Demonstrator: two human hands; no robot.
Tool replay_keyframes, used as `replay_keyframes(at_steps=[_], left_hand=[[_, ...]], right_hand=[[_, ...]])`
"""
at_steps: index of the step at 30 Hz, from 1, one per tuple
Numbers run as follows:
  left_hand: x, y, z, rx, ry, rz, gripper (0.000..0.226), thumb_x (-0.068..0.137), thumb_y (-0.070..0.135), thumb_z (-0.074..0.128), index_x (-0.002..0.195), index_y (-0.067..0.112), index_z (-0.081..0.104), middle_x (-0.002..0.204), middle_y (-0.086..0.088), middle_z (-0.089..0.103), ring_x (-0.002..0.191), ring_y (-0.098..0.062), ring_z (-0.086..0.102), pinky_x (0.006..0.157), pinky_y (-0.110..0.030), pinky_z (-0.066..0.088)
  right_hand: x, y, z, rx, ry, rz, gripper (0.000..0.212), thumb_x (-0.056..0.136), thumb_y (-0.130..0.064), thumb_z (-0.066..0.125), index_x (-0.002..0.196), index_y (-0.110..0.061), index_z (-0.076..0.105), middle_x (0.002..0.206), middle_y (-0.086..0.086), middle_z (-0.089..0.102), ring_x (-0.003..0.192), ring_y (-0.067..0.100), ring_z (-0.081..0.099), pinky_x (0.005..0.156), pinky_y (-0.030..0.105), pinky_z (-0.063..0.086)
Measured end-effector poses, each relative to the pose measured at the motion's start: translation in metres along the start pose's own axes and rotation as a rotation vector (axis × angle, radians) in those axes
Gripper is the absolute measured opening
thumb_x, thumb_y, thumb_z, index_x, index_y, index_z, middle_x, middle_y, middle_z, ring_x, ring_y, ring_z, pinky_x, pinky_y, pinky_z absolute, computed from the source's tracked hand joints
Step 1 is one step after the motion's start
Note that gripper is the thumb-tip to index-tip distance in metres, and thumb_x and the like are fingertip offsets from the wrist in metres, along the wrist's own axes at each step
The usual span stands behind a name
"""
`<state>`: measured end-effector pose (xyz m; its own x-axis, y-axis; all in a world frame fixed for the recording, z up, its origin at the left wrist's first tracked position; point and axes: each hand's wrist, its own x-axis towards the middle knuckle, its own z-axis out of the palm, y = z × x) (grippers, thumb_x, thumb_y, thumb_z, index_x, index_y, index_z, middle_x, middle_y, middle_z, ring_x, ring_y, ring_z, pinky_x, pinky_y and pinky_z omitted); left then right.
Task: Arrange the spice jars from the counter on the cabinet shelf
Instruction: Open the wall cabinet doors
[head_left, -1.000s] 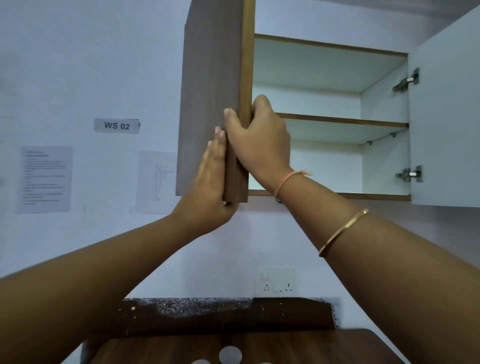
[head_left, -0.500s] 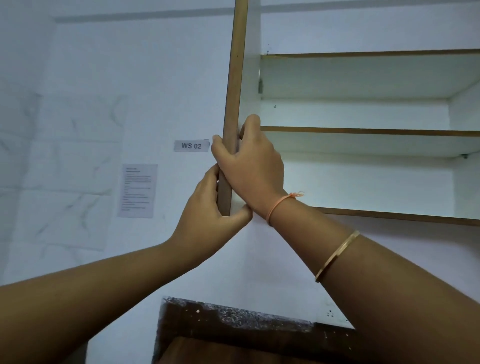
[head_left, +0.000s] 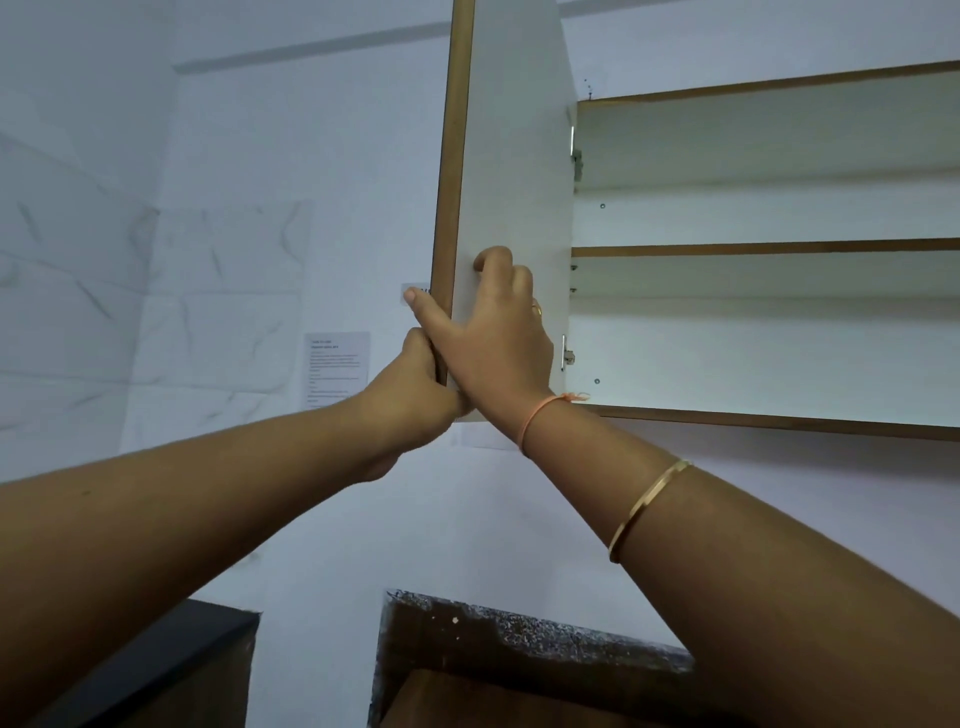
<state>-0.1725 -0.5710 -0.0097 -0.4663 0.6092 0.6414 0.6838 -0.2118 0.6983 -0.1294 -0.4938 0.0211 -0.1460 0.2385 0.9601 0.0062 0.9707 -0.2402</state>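
Note:
A wall cabinet hangs above me with its left door (head_left: 511, 171) swung wide, white inner face toward me and brown edge to the left. My right hand (head_left: 493, 332) grips the door's lower edge, thumb on the outer side, fingers on the inner face. My left hand (head_left: 415, 395) is closed around the door's bottom corner just below it. Inside, the middle shelf (head_left: 769, 248) and the bottom shelf (head_left: 779, 421) are bare and white. No spice jars are in view.
A dark speckled counter backsplash (head_left: 545, 639) and a strip of brown counter (head_left: 457, 701) lie below. A black surface (head_left: 156, 670) sits at lower left. Printed sheets (head_left: 336, 371) are stuck on the white wall.
The left door has swung further open, from showing its brown outer face to showing its white inner face. Both hands stayed on its lower edge, and my view shifted left and up.

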Motion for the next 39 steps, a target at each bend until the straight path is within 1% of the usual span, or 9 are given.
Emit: replay_keyframes(at_steps=[8, 16, 21, 24, 28, 31, 33, 35, 39], left_hand=[[0.000, -0.001, -0.003, -0.044, -0.081, -0.002, 0.073, 0.084, -0.004, 0.060, 0.140, 0.023, 0.021, 0.125, -0.001, 0.055, 0.116, -0.014, 0.054, 0.099, -0.036, 0.048], [0.005, -0.002, 0.001, 0.111, -0.051, 0.026, 0.075, 0.085, 0.008, 0.065, 0.140, 0.024, 0.017, 0.112, 0.009, 0.054, 0.105, -0.007, 0.057, 0.087, -0.028, 0.054], [0.000, -0.001, 0.003, 0.103, -0.033, 0.024, 0.061, 0.085, 0.010, 0.063, 0.131, 0.024, 0.025, 0.102, 0.010, 0.055, 0.096, -0.007, 0.056, 0.078, -0.025, 0.050], [-0.008, -0.006, 0.006, 0.110, 0.021, 0.038, 0.040, 0.088, 0.019, 0.060, 0.120, 0.021, 0.035, 0.095, 0.010, 0.055, 0.094, -0.006, 0.056, 0.083, -0.029, 0.051], [-0.021, -0.024, 0.018, 0.209, 0.165, 0.143, 0.012, 0.092, 0.036, 0.052, 0.095, 0.027, 0.044, 0.085, 0.014, 0.054, 0.076, -0.001, 0.054, 0.063, -0.018, 0.043], [-0.031, -0.043, 0.030, 0.229, 0.199, 0.196, 0.029, 0.094, 0.029, 0.052, 0.120, 0.026, 0.040, 0.108, 0.019, 0.055, 0.096, 0.001, 0.058, 0.072, -0.013, 0.044], [-0.037, -0.061, 0.042, 0.264, 0.190, 0.163, 0.049, 0.093, 0.026, 0.054, 0.136, 0.022, 0.030, 0.129, 0.007, 0.051, 0.110, -0.012, 0.057, 0.085, -0.023, 0.049], [-0.044, -0.080, 0.057, 0.355, 0.185, 0.085, 0.060, 0.092, 0.025, 0.057, 0.141, 0.018, 0.024, 0.141, -0.003, 0.044, 0.119, -0.023, 0.054, 0.091, -0.034, 0.048], [-0.057, -0.117, 0.090, 0.482, 0.121, 0.027, 0.068, 0.091, 0.029, 0.058, 0.146, 0.015, 0.021, 0.147, -0.009, 0.038, 0.123, -0.028, 0.051, 0.094, -0.033, 0.045]], right_hand=[[-0.003, 0.002, 0.003, 0.060, 0.013, 0.014, 0.062, 0.081, -0.062, 0.057, 0.124, -0.019, 0.042, 0.122, 0.003, 0.048, 0.110, 0.025, 0.051, 0.073, 0.033, 0.042], [-0.007, 0.005, -0.005, 0.164, 0.009, 0.054, 0.059, 0.081, -0.057, 0.061, 0.125, -0.021, 0.044, 0.125, 0.002, 0.049, 0.114, 0.026, 0.051, 0.084, 0.038, 0.048], [-0.015, 0.013, -0.011, 0.273, -0.089, 0.092, 0.060, 0.084, -0.052, 0.060, 0.135, -0.027, 0.040, 0.131, 0.004, 0.045, 0.122, 0.024, 0.046, 0.094, 0.034, 0.042], [-0.022, 0.019, -0.013, 0.308, -0.134, 0.095, 0.060, 0.087, -0.050, 0.057, 0.139, -0.026, 0.037, 0.136, 0.004, 0.042, 0.127, 0.023, 0.042, 0.098, 0.034, 0.039], [-0.038, 0.027, -0.013, 0.349, -0.169, 0.132, 0.062, 0.087, -0.049, 0.056, 0.140, -0.024, 0.036, 0.139, 0.004, 0.040, 0.130, 0.022, 0.040, 0.099, 0.029, 0.035], [-0.054, 0.032, -0.013, 0.386, -0.183, 0.138, 0.061, 0.088, -0.047, 0.057, 0.140, -0.022, 0.038, 0.138, 0.003, 0.040, 0.128, 0.021, 0.041, 0.100, 0.029, 0.037], [-0.069, 0.038, -0.014, 0.387, -0.176, 0.099, 0.057, 0.089, -0.045, 0.056, 0.138, -0.020, 0.041, 0.137, 0.003, 0.042, 0.127, 0.020, 0.043, 0.102, 0.035, 0.042], [-0.088, 0.049, -0.013, 0.355, -0.170, 0.030, 0.054, 0.092, -0.043, 0.051, 0.137, -0.017, 0.043, 0.138, 0.003, 0.044, 0.127, 0.019, 0.044, 0.101, 0.035, 0.044], [-0.130, 0.086, -0.009, 0.211, -0.216, -0.034, 0.052, 0.094, -0.043, 0.044, 0.138, -0.016, 0.041, 0.140, 0.003, 0.044, 0.128, 0.018, 0.044, 0.096, 0.024, 0.038]])
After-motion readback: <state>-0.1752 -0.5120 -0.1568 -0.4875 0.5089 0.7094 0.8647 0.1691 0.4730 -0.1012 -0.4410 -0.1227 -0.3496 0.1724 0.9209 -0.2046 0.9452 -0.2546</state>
